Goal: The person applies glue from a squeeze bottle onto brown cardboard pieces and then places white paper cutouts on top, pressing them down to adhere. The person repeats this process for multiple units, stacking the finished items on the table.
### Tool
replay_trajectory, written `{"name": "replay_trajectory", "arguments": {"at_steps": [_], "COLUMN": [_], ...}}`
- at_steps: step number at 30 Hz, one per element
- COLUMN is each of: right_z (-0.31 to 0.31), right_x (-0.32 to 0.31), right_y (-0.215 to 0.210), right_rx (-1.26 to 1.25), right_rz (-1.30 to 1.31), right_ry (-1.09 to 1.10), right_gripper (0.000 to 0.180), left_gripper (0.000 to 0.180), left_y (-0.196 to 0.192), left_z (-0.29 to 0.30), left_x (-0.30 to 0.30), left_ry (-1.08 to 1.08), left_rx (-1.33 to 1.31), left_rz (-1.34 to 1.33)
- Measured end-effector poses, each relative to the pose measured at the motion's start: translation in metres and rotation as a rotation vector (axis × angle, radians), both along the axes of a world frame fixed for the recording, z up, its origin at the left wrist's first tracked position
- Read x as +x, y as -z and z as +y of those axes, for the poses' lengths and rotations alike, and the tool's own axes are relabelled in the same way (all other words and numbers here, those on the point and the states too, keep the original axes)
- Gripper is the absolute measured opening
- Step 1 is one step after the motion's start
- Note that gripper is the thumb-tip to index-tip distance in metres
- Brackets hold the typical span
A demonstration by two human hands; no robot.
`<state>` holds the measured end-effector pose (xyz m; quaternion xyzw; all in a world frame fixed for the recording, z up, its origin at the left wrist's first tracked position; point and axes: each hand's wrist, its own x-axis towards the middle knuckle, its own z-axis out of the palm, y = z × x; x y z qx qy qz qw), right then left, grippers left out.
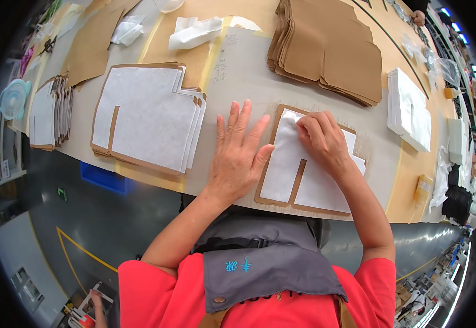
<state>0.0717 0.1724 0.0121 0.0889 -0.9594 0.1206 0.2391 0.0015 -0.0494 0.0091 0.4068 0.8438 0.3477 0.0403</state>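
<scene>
Both hands work one piece: a brown card panel (278,156) with a white sheet (287,164) laid on it, flat at the desk (238,71) near edge, right of centre. Right hand (325,142) sits on the sheet's upper part, fingers (306,124) curled narrow, pressing near the top edge, nothing gripped. Left hand (238,153) lies just left of the panel, fingers (235,117) spread wide and flat, thumb touching its left rim. Panel's slot runs toward the person. Right hand is nearer.
</scene>
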Motion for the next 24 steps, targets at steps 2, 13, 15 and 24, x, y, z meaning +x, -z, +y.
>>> {"name": "replay_trajectory", "arguments": {"at_steps": [2, 13, 15, 24], "right_z": [0.002, 0.014, 0.018, 0.023], "right_x": [0.002, 0.032, 0.027, 0.061], "right_y": [0.002, -0.016, -0.026, -0.043], "right_rx": [0.022, -0.083, -0.104, 0.042], "right_rz": [0.036, -0.073, -0.204, -0.28], "right_ry": [-0.021, 0.06, 0.096, 0.035], "right_gripper": [0.023, 0.047, 0.056, 0.012], "left_gripper": [0.044, 0.04, 0.041, 0.038], "left_y": [-0.001, 0.004, 0.005, 0.012], "left_z": [0.006, 0.042, 0.041, 0.044], "left_x": [-0.001, -0.017, -0.017, -0.017], "left_ry": [0.018, 0.12, 0.127, 0.111], "left_rx": [0.028, 0.094, 0.099, 0.146], "left_rz": [0.0, 0.038, 0.034, 0.062]}}
